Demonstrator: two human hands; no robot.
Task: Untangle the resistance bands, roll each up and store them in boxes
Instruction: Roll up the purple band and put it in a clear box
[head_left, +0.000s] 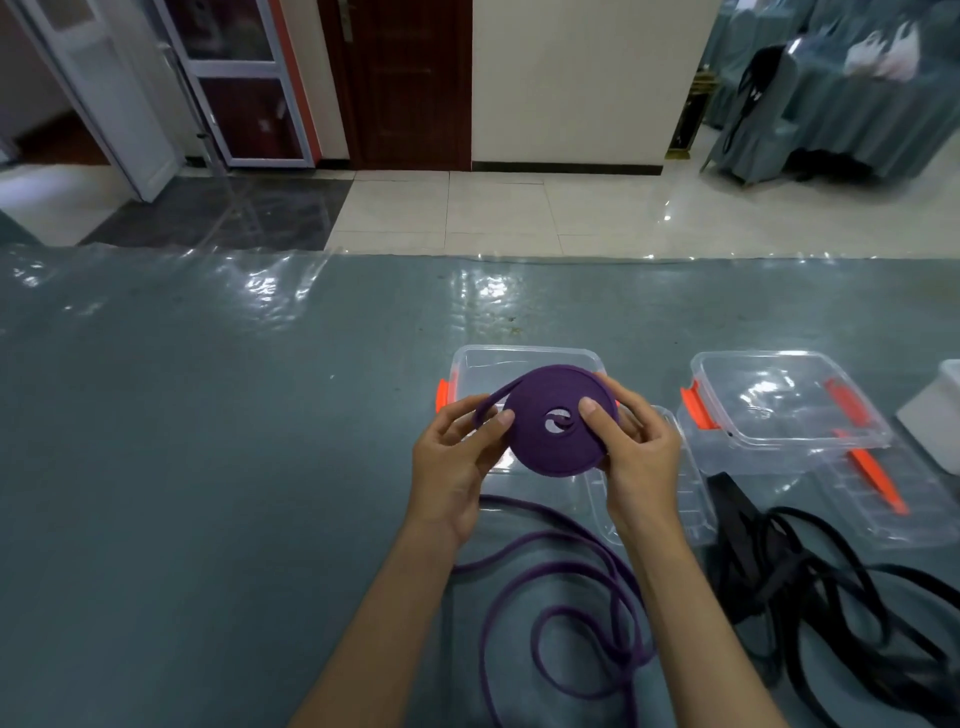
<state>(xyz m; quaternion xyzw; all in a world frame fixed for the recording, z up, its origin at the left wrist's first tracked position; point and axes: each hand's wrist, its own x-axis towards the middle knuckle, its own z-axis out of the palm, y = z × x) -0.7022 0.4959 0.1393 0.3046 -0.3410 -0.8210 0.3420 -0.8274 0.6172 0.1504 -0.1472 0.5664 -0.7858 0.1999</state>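
Both hands hold a flat rolled coil of purple resistance band (550, 447) above a clear plastic box (524, 364) with orange latches. My left hand (457, 457) pinches the coil's left edge, thumb on its face. My right hand (639, 457) grips its right side, thumb near the centre hole. The band's loose length (566, 613) trails from the coil in loops on the table between my forearms. A tangled black band (810, 587) lies at the right.
A second clear box (779, 395) with orange latches stands to the right, its lid (893, 499) in front of it. Another clear lid (670, 499) lies under my right hand. A white box (935, 415) sits at the far right edge. The table has a grey-green cover under clear film.
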